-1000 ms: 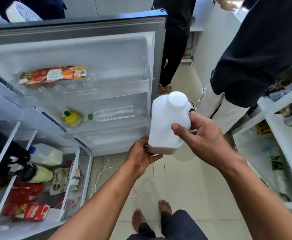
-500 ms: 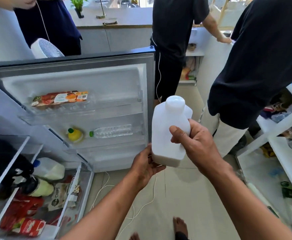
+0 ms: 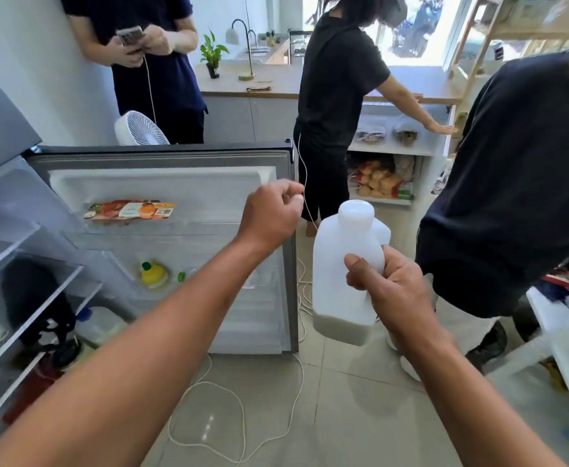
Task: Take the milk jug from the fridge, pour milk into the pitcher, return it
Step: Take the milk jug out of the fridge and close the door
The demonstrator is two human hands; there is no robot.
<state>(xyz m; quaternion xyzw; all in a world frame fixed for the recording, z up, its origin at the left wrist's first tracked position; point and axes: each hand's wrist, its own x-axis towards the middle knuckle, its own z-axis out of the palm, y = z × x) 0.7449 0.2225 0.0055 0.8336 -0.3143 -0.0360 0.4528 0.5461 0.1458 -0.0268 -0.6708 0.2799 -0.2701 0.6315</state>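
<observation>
Milk jug [image 3: 342, 271] — translucent white plastic, square-bodied w/ a wide white screw cap — sits upright in the air, to the right of the open fridge door [image 3: 175, 183], above the pale tiled floor [image 3: 360, 416]. Only a shallow band of milk shows at its base. Right hand [image 3: 386, 284] grips it by the handle side, thumb laid across the front face, fingers wrapped round behind. Left hand [image 3: 271, 217] is clear of the jug, raised near the door's free edge, fingers curled into a loose fist w/ nothing visible in them.

Door shelves carry a flat orange-and-red food packet [image 3: 131, 210] up top, a yellow lemon-shaped squeeze bottle w/ green cap [image 3: 153, 274] lower down. Fridge interior [image 3: 23, 291] at left shows clear shelves & a dark bag — contents too blurred to name. White cable [image 3: 242, 399] loops over the floor. Three other people stand nearby; one holds a phone [image 3: 130, 36]. White fan [image 3: 139, 129] sits behind the door.
</observation>
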